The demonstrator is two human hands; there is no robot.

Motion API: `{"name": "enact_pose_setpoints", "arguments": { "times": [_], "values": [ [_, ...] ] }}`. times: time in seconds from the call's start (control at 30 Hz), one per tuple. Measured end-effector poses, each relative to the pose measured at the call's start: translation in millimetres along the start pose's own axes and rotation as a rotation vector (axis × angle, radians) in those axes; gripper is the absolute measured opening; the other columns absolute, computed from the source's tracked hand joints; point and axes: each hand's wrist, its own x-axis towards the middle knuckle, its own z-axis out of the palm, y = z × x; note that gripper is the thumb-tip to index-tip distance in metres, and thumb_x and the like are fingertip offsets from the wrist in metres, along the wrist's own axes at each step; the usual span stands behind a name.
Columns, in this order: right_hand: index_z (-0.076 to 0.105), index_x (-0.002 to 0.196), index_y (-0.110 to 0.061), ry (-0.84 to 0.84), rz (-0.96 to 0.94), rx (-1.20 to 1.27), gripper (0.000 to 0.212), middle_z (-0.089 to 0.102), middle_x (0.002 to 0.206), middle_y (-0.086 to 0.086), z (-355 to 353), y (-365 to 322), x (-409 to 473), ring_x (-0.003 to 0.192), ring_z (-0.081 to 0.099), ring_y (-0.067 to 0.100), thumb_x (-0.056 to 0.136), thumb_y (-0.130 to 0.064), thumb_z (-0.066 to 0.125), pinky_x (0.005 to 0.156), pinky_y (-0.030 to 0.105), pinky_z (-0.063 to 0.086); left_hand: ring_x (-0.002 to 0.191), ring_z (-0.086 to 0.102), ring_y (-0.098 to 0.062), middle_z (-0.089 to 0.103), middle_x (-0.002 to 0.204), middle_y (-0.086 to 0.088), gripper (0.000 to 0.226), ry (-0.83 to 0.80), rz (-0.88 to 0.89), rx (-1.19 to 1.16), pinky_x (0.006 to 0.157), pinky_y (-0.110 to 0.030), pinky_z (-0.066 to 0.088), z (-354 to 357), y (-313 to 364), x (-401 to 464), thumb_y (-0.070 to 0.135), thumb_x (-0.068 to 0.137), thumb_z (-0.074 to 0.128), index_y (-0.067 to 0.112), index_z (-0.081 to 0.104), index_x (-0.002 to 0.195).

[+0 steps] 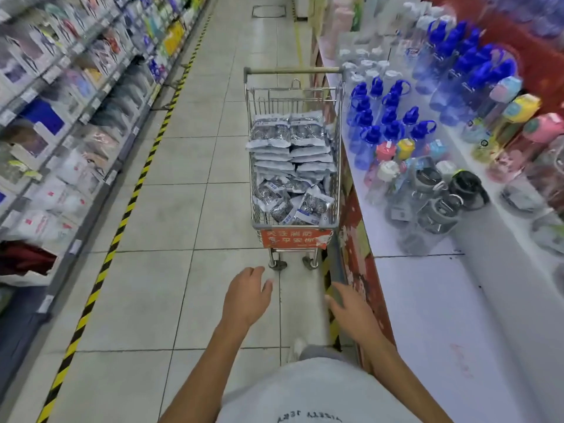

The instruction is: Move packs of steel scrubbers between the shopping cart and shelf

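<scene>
We are viewing one shopping cart (294,166) standing in the aisle, holding packs of steel scrubbers (288,166) too many to count. Near its red-signed end, our left hand (246,296) and right hand (351,312) are hovering, fingers relaxed, holding nothing.

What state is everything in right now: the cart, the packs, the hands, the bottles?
Shopping cart: standing in the aisle beside the display table, untouched, loaded.
Scrubber packs: piled in the cart, stacked flat at the far end, jumbled at the near end.
Left hand: open, empty, short of the cart.
Right hand: open, empty.
Blue-capped bottles: upright on the table, capped.
</scene>
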Motion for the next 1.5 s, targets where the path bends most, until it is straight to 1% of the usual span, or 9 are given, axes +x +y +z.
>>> {"name": "enact_pose_setpoints", "arguments": {
  "times": [0.17,0.33,0.43,0.63,0.87,0.97,1.2,1.4,1.5],
  "values": [
    [0.034,0.159,-0.025,-0.02,0.019,0.038,0.061,0.044,0.159,0.0,-30.0,-30.1,100.9,0.143,0.046,0.021,0.105,-0.045,0.051,0.113,0.042,0.042,0.128,0.056,-0.028,0.06,0.141,-0.009,0.047,-0.081,-0.103,-0.061,0.104,-0.037,0.045,0.5,-1.2,81.7,0.042,0.106,0.049,0.014,0.056,0.144],
    [0.049,0.146,-0.027,-0.03,-0.006,0.026,0.045,0.059,0.142,-0.003,-53.7,-60.0,196.0,0.129,0.057,0.02,0.104,-0.037,0.057,0.089,0.032,0.046,0.129,0.055,-0.029,0.058,0.142,-0.011,0.047,-0.171,-0.173,-0.103,0.104,-0.039,0.045,0.3,-15.4,158.4,0.04,0.107,0.048,0.013,0.055,0.145],
    [0.045,0.153,-0.018,-0.085,0.046,-0.001,0.055,0.054,0.151,0.003,-57.6,-71.3,247.8,0.135,0.054,0.024,0.104,-0.04,0.057,0.103,0.039,0.047,0.129,0.055,-0.031,0.058,0.141,-0.012,0.045,-0.198,-0.189,-0.128,0.102,-0.039,0.044,-1.1,-27.8,213.2,0.037,0.107,0.049,0.012,0.055,0.144],
    [0.044,0.154,-0.016,-0.118,0.162,-0.064,0.06,0.054,0.151,0.009,-60.8,-87.9,328.8,0.132,0.056,0.027,0.101,-0.036,0.064,0.103,0.037,0.046,0.134,0.053,-0.034,0.056,0.146,-0.016,0.048,-0.287,-0.185,-0.19,0.107,-0.04,0.042,-7.7,-43.0,328.2,0.031,0.106,0.052,0.006,0.052,0.147],
    [0.042,0.154,-0.015,-0.223,0.07,-0.32,0.066,0.042,0.153,0.015,-52.5,-91.4,402.4,0.142,0.041,0.031,0.095,-0.026,0.071,0.115,0.04,0.038,0.123,0.059,-0.037,0.061,0.133,-0.02,0.046,-0.377,-0.143,-0.198,0.095,-0.037,0.046,7.0,-51.0,441.2,0.029,0.1,0.062,0.005,0.057,0.139],
    [0.039,0.154,-0.016,-0.231,0.067,-0.36,0.074,0.035,0.157,0.016,-54.2,-84.9,437.0,0.143,0.04,0.032,0.09,-0.02,0.075,0.115,0.042,0.04,0.121,0.059,-0.037,0.058,0.132,-0.021,0.052,-0.418,-0.131,-0.197,0.1,-0.041,0.048,18.4,-54.5,479.6,0.029,0.098,0.066,0.008,0.055,0.144],
    [0.044,0.143,-0.014,-0.324,0.062,-0.513,0.07,0.058,0.13,0.012,-47.3,-57.8,486.0,0.116,0.06,0.031,0.086,-0.031,0.081,0.107,0.053,0.046,0.129,0.054,-0.038,0.051,0.141,-0.024,0.065,-0.488,-0.161,-0.11,0.116,-0.051,0.043,59.5,-56.7,538.5,0.026,0.097,0.071,0.004,0.043,0.152],
    [0.051,0.135,-0.025,-0.405,-0.014,-0.676,0.06,0.066,0.115,0.004,-41.5,-54.7,499.7,0.102,0.065,0.029,0.084,-0.039,0.08,0.094,0.049,0.048,0.115,0.065,-0.036,0.055,0.137,-0.021,0.076,-0.591,-0.291,-0.09,0.096,-0.05,0.059,82.2,-56.2,564.8,0.022,0.098,0.069,0.008,0.026,0.159],
    [0.058,0.135,-0.035,-0.501,-0.019,-0.755,0.053,0.072,0.115,-0.002,-44.5,-54.5,500.1,0.106,0.067,0.027,0.086,-0.046,0.076,0.101,0.051,0.045,0.115,0.064,-0.033,0.058,0.131,-0.017,0.067,-0.603,-0.367,-0.09,0.096,-0.046,0.059,84.1,-53.7,571.6,0.02,0.094,0.073,0.006,0.039,0.15]
  ]
}}
